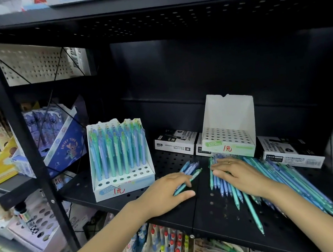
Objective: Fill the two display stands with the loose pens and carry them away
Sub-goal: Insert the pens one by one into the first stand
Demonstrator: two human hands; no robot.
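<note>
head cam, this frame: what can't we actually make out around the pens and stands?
- Head view: pens under the right hand are covered, so the loose pile can't be counted.
- Left hand hides how many pens its fingers hold.
- Left stand: rear rows hidden by front pens.
- Right stand: the small print on the box behind it is unreadable.

pens (pixel 225 183) partly under hand, lower shelves blurred

Bare forearms, no sleeves in view; right grip (pixel 243 176) wears 1 thin ring (pixel 229 162)
</note>
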